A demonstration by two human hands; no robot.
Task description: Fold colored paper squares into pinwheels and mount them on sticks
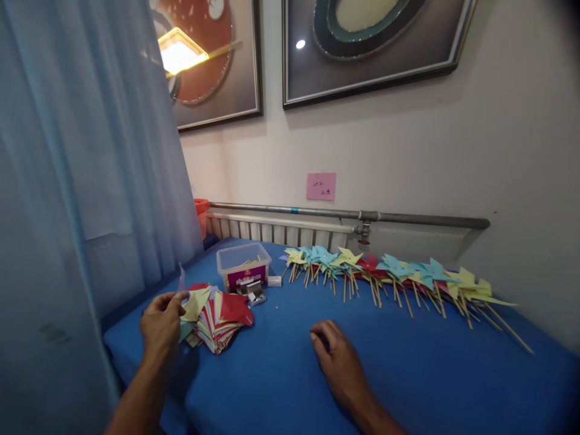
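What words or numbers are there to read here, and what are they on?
Pink note on the wall: dark handwriting, too small and blurred to read.
Purple label on the clear plastic box: white print, too blurred to read.
Framed pictures on the wall: no words show.
Pinwheels and paper stack by the left hand: no writing shows.

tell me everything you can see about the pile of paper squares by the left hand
The pile of paper squares is a loose, fanned stack of thin coloured sheets, mostly red with pale yellow and some light green, corners sticking out unevenly. It lies flat on the blue tablecloth, in front of the clear plastic box. The left hand touches its left edge, fingers pinching a sheet.
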